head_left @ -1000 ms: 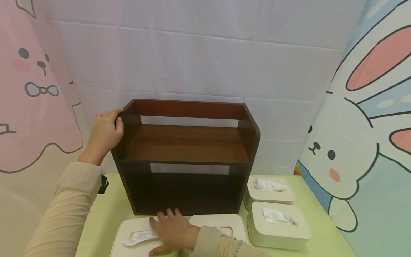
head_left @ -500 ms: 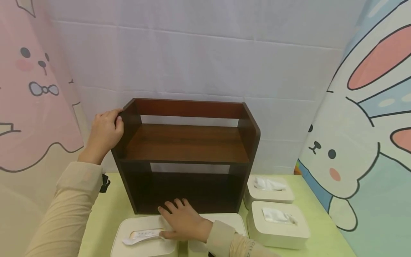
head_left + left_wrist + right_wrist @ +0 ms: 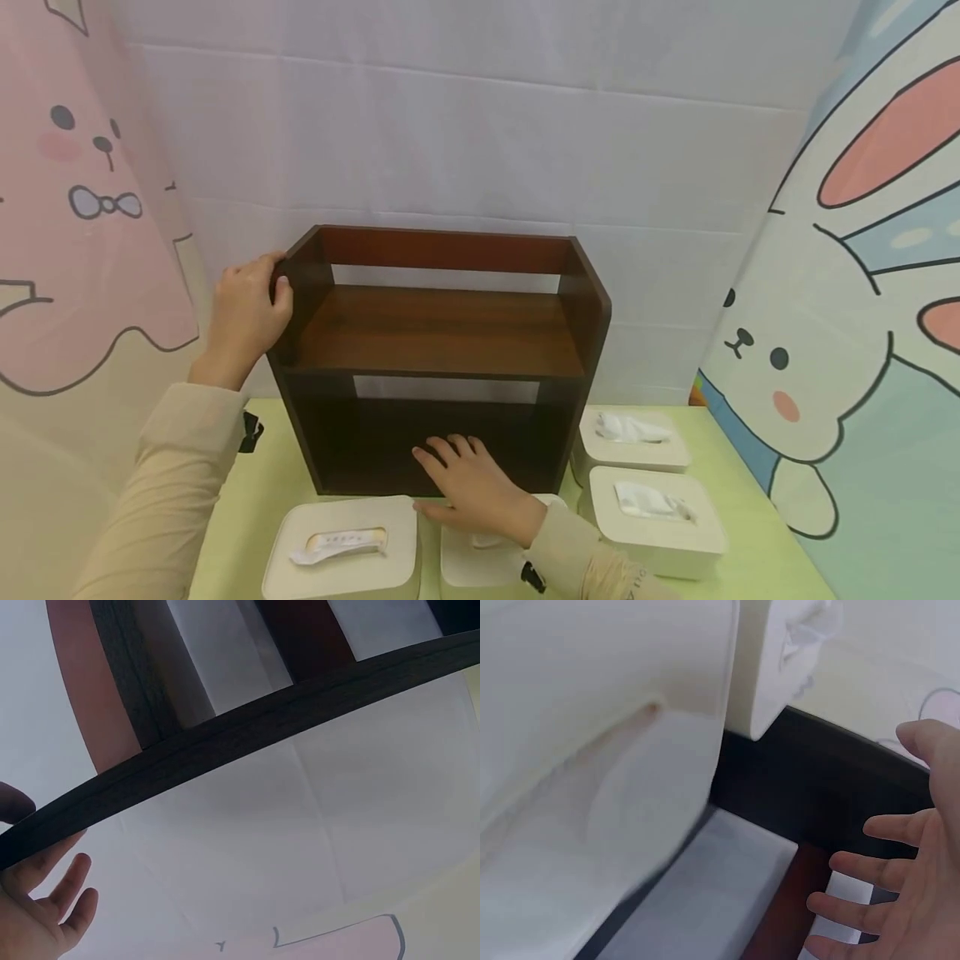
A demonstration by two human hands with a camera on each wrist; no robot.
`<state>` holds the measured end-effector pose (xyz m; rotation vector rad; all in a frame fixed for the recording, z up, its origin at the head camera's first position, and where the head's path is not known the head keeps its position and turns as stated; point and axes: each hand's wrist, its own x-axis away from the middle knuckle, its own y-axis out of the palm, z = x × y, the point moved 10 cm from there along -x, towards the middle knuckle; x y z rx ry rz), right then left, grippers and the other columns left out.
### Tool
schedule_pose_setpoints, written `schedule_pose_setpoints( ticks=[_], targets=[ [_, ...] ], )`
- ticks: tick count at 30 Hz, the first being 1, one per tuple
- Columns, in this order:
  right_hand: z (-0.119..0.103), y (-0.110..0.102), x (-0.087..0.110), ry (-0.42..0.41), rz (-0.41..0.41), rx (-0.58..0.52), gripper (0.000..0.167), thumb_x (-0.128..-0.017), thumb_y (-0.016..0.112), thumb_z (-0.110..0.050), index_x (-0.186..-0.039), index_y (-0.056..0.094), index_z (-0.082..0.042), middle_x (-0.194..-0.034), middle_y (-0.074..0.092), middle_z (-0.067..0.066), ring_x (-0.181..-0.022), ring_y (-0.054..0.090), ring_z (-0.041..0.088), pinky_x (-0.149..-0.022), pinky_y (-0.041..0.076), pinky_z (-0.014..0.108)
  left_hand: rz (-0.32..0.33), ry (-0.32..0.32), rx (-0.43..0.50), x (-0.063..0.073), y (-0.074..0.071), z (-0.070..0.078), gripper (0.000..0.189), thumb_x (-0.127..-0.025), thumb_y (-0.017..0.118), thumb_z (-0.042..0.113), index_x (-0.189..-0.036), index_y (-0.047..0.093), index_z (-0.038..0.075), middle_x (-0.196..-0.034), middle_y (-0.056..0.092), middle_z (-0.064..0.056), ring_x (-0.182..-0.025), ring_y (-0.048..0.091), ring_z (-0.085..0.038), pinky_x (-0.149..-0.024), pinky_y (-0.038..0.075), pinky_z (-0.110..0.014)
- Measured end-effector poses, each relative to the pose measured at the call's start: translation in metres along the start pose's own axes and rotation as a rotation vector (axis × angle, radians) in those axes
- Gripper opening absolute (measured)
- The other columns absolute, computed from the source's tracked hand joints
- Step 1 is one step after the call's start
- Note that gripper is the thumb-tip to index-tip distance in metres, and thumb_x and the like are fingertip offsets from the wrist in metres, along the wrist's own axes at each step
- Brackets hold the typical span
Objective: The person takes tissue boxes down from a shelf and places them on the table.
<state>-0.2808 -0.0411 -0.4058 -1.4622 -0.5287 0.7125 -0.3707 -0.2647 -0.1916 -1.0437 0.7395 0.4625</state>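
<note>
A dark brown two-tier wooden shelf stands upright against the white backdrop. My left hand grips the upper edge of its left side panel; in the left wrist view, the thumb and fingers lie on opposite sides of the panel. With fingers spread, my right hand hovers over a tissue box in front of the shelf and holds nothing. That box is partly hidden by the hand and sleeve. Left of it sits another tissue box with a tissue in its slot.
Two more pale tissue boxes stand to the right of the shelf, a front tissue box and a rear tissue box. A light green cloth covers the table. Cartoon-printed curtains hang at both sides.
My right hand has moved rightward from above the left front tissue box to over the one beside it. My left hand stays on the shelf panel.
</note>
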Motion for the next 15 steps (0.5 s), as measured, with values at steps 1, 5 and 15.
schedule_pose_setpoints(
  ticks=[1, 5, 15],
  targets=[
    [0.003, -0.003, 0.002, 0.008, 0.008, -0.006, 0.065, -0.091, 0.033, -0.058, -0.143, 0.028, -0.02, -0.142, 0.036, 0.005, -0.124, 0.042, 0.029, -0.099, 0.038, 0.048, -0.003, -0.002, 0.001, 0.001, 0.0, -0.001, 0.036, -0.089, 0.045, 0.011, -0.12, 0.053, -0.005, -0.11, 0.058, -0.032, -0.091, 0.048, -0.052, -0.082, 0.035, -0.064],
    [0.016, -0.012, 0.011, 0.042, 0.045, -0.019, 0.065, -0.091, 0.031, -0.059, -0.143, 0.029, -0.02, -0.142, 0.037, 0.006, -0.123, 0.042, 0.03, -0.099, 0.038, 0.049, -0.021, -0.011, 0.008, 0.009, -0.002, -0.004, 0.045, -0.089, 0.046, 0.016, -0.129, 0.043, -0.005, -0.107, 0.056, -0.035, -0.09, 0.047, -0.052, -0.082, 0.034, -0.064],
    [0.043, -0.037, 0.038, 0.118, 0.138, 0.017, 0.063, -0.091, 0.039, -0.054, -0.141, 0.033, -0.018, -0.139, 0.04, 0.008, -0.121, 0.043, 0.031, -0.097, 0.038, 0.049, -0.064, -0.057, -0.013, 0.04, -0.01, -0.008, 0.073, -0.089, 0.05, 0.034, -0.142, 0.017, -0.003, -0.113, 0.048, -0.04, -0.094, 0.044, -0.054, -0.083, 0.032, -0.066]
  ],
)
